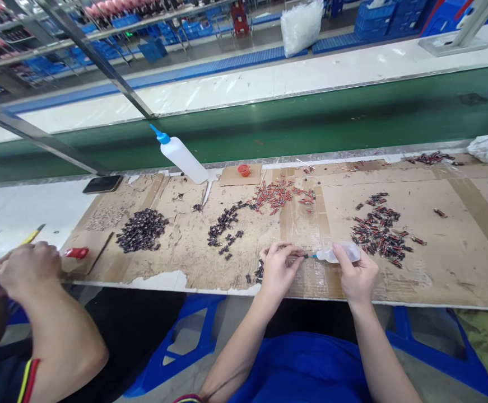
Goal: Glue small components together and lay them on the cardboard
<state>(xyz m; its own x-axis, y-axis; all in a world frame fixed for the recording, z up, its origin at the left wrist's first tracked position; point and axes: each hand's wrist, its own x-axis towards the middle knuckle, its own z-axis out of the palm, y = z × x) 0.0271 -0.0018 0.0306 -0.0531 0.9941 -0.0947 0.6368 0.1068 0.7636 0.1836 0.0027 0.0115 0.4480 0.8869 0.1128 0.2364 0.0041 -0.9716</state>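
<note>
My left hand point(279, 267) pinches a tiny dark part point(306, 256) near the front edge; my right point(359, 274) squeezes round a smooth, translucent bottle point(345, 253), its thin blue nozzle point(314, 256) pointing left at the part. Slim red-and-black pieces point(378, 229) heap to the right on scuffed, taped cardboard point(344, 196). Beyond lie a flat green belt point(311, 123) and, far right, blue crates point(373, 21).

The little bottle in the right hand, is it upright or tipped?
Tipped: the small bottle lies nearly sideways in the right hand, its blue tip pointing toward the left hand.
</note>
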